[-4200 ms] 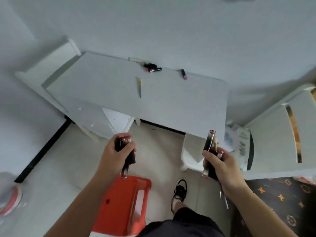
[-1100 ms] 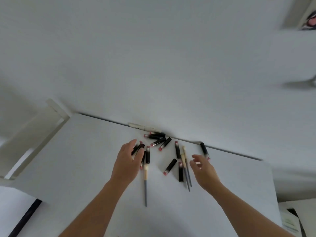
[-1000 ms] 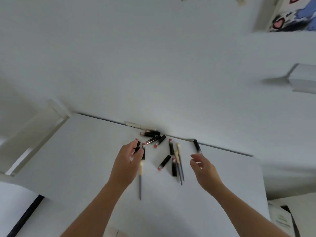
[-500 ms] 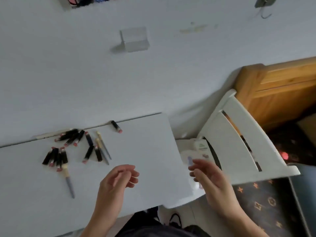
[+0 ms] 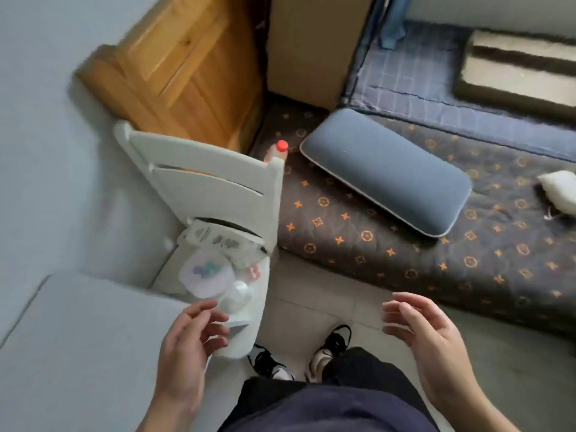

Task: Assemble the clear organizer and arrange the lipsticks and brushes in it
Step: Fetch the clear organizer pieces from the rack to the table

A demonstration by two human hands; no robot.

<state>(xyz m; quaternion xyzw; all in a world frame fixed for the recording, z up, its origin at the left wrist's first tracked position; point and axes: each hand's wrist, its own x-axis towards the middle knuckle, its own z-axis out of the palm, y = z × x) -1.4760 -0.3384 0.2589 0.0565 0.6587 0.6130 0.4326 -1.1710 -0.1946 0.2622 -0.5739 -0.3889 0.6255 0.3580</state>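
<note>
My left hand (image 5: 187, 344) hovers with loosely curled fingers over the right edge of the white table (image 5: 78, 353), holding nothing. My right hand (image 5: 427, 341) hangs over the tiled floor, fingers relaxed, also holding nothing. The lipsticks, the brushes and the clear organizer are out of view. A white chair (image 5: 212, 194) stands just beyond the table; on its seat lie a round clear lid or container (image 5: 207, 272), a small clear bottle (image 5: 238, 294) and some printed packaging (image 5: 218, 241).
A dark patterned mattress (image 5: 405, 244) with a blue-grey pillow (image 5: 386, 169) lies on the floor at the right. A wooden cabinet (image 5: 187, 73) and a cardboard box (image 5: 314, 45) stand behind the chair, a red-capped bottle (image 5: 279, 151) between them. My feet (image 5: 330, 347) stand on grey tiles.
My view has swung right, off the table with the lipsticks and brushes, onto the chair and the mattress. Both hands stay empty and have drawn back toward my body.
</note>
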